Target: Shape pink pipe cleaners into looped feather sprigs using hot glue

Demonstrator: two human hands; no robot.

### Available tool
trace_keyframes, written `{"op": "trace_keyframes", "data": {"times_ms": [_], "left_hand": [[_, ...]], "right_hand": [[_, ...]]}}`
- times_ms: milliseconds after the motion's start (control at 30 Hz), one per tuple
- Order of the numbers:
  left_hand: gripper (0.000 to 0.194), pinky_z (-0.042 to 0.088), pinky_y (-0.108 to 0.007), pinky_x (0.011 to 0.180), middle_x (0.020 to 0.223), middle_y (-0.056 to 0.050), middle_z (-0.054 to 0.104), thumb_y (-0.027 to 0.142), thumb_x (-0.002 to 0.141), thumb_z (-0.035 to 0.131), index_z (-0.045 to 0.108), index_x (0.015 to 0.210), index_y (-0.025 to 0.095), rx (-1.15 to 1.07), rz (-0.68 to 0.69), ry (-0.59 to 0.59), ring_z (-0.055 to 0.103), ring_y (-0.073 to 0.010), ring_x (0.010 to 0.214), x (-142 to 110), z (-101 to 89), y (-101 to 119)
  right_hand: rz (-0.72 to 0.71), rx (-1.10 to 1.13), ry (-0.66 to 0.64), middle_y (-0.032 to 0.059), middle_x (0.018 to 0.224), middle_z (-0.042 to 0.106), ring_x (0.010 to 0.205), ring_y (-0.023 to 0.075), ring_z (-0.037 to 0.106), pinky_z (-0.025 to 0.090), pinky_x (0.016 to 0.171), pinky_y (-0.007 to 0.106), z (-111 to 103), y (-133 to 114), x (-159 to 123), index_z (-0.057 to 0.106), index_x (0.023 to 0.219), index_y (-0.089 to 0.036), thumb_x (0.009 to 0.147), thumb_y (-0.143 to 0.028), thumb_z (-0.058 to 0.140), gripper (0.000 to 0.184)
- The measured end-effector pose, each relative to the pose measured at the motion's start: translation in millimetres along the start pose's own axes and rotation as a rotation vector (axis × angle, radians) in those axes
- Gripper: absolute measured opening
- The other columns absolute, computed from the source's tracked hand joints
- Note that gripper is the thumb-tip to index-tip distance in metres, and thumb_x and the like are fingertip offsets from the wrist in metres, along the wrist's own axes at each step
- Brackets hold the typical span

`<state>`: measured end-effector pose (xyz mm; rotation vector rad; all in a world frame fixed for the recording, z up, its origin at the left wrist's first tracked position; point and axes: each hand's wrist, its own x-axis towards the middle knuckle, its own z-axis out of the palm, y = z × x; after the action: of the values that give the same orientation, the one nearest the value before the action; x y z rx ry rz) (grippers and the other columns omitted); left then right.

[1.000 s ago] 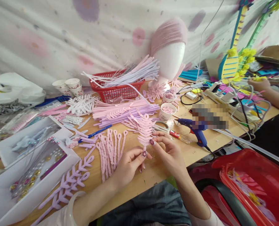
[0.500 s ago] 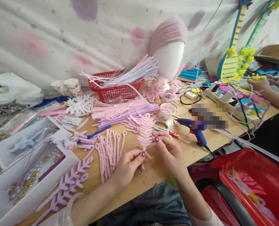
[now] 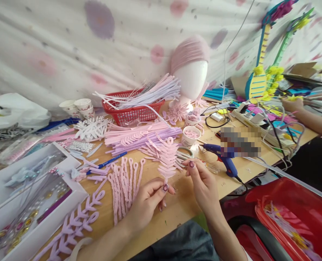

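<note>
My left hand [image 3: 150, 197] pinches the lower stem of a pink pipe-cleaner leaf [image 3: 167, 159] and holds it upright above the table. The leaf has rows of V-shaped fronds and a small loop at its tip. Just to the right is my right hand [image 3: 203, 183], apart from the leaf, with thumb and fingertips pressed together; whatever is between them I cannot make out. Behind it, scissors [image 3: 186, 152] are partly covered. Left of my left hand lie twisted pink pipe-cleaner strands [image 3: 125, 181] with looped ends. Lilac pipe-cleaner sprigs [image 3: 76, 224] are farther left.
A blue glue gun [image 3: 222, 156] rests right of my hands. Behind are a red basket [image 3: 136, 114] of pipe cleaners, a paper cup [image 3: 190, 136] and a mannequin head [image 3: 190, 72]. White boxes [image 3: 76, 197] stand left. A co-worker's hand [image 3: 293, 105] shows at far right.
My right hand has moved away from the leaf's edge to the right, its fingers closing together. My left hand keeps hold of the stem. The view has tilted slightly upward.
</note>
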<state>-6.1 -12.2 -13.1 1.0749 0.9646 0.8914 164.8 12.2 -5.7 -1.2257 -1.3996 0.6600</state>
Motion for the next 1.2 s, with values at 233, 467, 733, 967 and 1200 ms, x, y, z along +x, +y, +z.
{"op": "trace_keyframes", "data": {"times_ms": [233, 467, 733, 967, 1200], "left_hand": [[0.035, 0.042, -0.024, 0.054, 0.089, -0.006, 0.060, 0.047, 0.085, 0.058, 0.073, 0.080, 0.015, 0.037, 0.015, -0.003, 0.050, -0.0092, 0.057, 0, -2.1, -4], [0.035, 0.041, -0.024, 0.054, 0.085, -0.004, 0.057, 0.047, 0.084, 0.059, 0.072, 0.078, 0.015, 0.047, 0.019, -0.002, 0.050, -0.0094, 0.057, -1, -0.6, -1], [0.036, 0.041, -0.024, 0.055, 0.079, -0.003, 0.055, 0.048, 0.083, 0.060, 0.072, 0.077, 0.015, 0.046, 0.011, -0.001, 0.050, -0.0098, 0.057, -1, -0.3, 0], [0.036, 0.041, -0.024, 0.055, 0.080, -0.003, 0.057, 0.049, 0.081, 0.061, 0.072, 0.078, 0.014, 0.042, -0.002, 0.011, 0.050, -0.0092, 0.055, -2, -0.2, 0], [0.038, 0.040, -0.024, 0.055, 0.074, -0.002, 0.054, 0.050, 0.081, 0.061, 0.072, 0.076, 0.014, 0.042, 0.004, 0.006, 0.049, -0.0096, 0.055, -2, 0.1, 2]], "right_hand": [[-0.087, 0.061, 0.127, 0.0072, 0.123, 0.059, 0.118, 0.0235, 0.053, 0.044, 0.097, 0.039, -3, -2, 9, 0.071, 0.097, -0.025, 0.100, -0.046, 0.028, 0.048], [-0.046, 0.093, -0.021, 0.0040, 0.137, 0.053, 0.129, 0.0244, 0.046, 0.043, 0.102, 0.044, 3, 0, 9, 0.061, 0.126, -0.032, 0.100, -0.052, 0.020, 0.053], [-0.020, 0.199, -0.011, 0.0041, 0.134, 0.057, 0.126, 0.0251, 0.048, 0.042, 0.099, 0.044, 6, 0, 9, 0.065, 0.121, -0.031, 0.099, -0.052, 0.026, 0.049], [0.025, 0.215, -0.022, 0.0046, 0.130, 0.058, 0.123, 0.0246, 0.050, 0.041, 0.097, 0.043, 7, 4, 6, 0.067, 0.117, -0.030, 0.100, -0.049, 0.024, 0.050], [0.001, 0.256, 0.007, 0.0053, 0.127, 0.057, 0.122, 0.0246, 0.049, 0.040, 0.099, 0.042, 10, 2, 5, 0.069, 0.113, -0.030, 0.100, -0.049, 0.027, 0.047]]}}
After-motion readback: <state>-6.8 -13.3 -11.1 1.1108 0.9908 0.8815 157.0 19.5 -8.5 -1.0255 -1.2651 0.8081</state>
